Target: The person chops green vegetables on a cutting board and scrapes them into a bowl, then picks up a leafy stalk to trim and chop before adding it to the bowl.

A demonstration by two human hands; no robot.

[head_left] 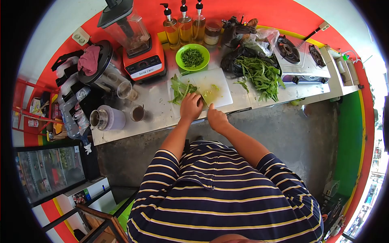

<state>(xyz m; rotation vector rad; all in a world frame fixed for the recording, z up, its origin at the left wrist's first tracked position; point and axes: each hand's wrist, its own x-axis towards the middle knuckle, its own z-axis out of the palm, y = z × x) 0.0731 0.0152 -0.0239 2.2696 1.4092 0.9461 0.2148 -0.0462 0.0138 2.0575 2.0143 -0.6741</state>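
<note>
A white cutting board (223,91) lies on the metal counter, with leafy greens (178,90) on its left part. My left hand (191,107) presses on the stem end of these greens, fingers curled. My right hand (217,119) is closed around the handle of a knife (204,99), whose thin blade points away from me beside my left fingertips. Small cut green bits (215,87) lie right of the blade. Behind the board stands a lime-green bowl (181,65) holding chopped greens (192,57).
A heap of long-leaved greens (261,75) spills from a black plastic bag (229,65) at right, beside a gas stove (304,60). Left of the bowl is a red blender (142,52). Pump bottles (185,28) line the wall. A glass (137,113) stands near the front edge.
</note>
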